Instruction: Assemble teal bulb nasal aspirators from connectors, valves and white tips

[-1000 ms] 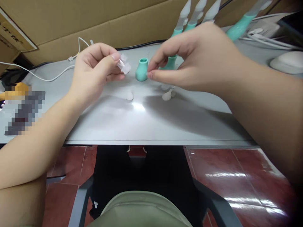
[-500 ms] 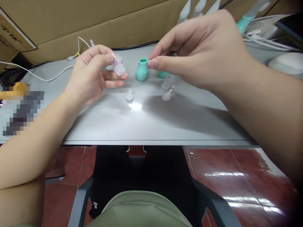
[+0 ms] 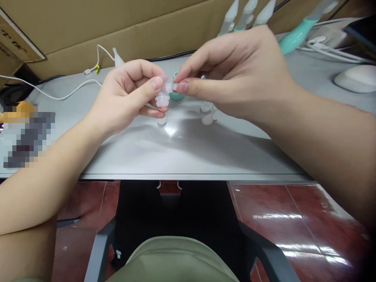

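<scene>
Between the thumb and fingers of my left hand point(image 3: 129, 92) is a clear plastic piece point(image 3: 162, 98) with a ribbed round end pointing down and a short side stub. My right hand point(image 3: 232, 72) pinches a tiny translucent part point(image 3: 175, 87) right at that stub; whether the two touch I cannot tell. Behind my fingertips stands a teal bulb point(image 3: 176, 96), partly covered. On the table below lie a small white tip point(image 3: 161, 120), half hidden by my left fingers, and another whitish tip point(image 3: 207, 118) beside a clear plastic piece point(image 3: 206, 106).
White-tipped clear tubes point(image 3: 232, 13) stand at the back, with a teal-handled item point(image 3: 298, 37) to their right. A white mouse point(image 3: 355, 78) sits far right. A white cable point(image 3: 70, 95) crosses the table's left side, and a cardboard wall point(image 3: 117, 27) closes the back.
My hands have come together over the table. The left moved right and turned the clear piece so its ribbed end points down; the right moved left, bringing its tiny part to the stub.
</scene>
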Demonstrator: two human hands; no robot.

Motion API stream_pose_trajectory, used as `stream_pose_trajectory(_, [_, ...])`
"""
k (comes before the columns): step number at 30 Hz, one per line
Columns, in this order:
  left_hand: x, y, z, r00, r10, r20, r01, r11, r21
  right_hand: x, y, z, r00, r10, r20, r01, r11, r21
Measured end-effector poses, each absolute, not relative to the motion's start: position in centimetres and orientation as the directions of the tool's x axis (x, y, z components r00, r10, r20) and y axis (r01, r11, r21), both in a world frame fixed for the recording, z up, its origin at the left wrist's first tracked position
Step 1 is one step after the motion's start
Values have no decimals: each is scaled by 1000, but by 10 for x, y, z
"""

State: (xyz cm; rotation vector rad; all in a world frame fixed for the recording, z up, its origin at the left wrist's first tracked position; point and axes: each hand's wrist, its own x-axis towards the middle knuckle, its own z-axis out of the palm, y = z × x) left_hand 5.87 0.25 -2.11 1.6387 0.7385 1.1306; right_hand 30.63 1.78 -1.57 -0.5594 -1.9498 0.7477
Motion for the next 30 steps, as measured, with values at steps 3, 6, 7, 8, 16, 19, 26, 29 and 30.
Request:
stream_pose_trajectory(3, [60,3,-24,396,845,359,-104,-348,932,306,19,-17,-461,638,616,59,715,-697])
stream_pose_trajectory(6, [60,3,-24,407,843,351,-113,-335,935,307,18,-16,-460,643,612,74,715,-695])
stream_pose_trajectory(7, [60,2,-24,402,848,344,-108,-329,938,308,17,-16,-460,646,609,83,715,-695])
stream_pose_trajectory(8, [60,2,-24,396,854,339,-102,-326,940,308,16,-16,-460,650,606,91,713,-695])
stream_pose_trajectory(16, [64,1,-21,352,876,330,-42,-337,940,309,21,-16,-478,654,586,47,685,-727])
stream_pose_trajectory(19, [65,-1,-19,335,891,305,6,-326,945,309,22,-16,-500,658,563,41,667,-744])
stream_pose_trajectory(26, [64,-2,-20,346,883,318,-5,-337,941,308,18,-16,-486,689,538,51,636,-770])
stream_pose_trajectory(29, [63,-3,-20,342,884,319,11,-343,939,307,17,-16,-504,682,530,41,632,-774])
stream_pose_trajectory(30, [63,-3,-20,342,884,319,15,-345,938,307,17,-16,-504,687,524,46,627,-778])
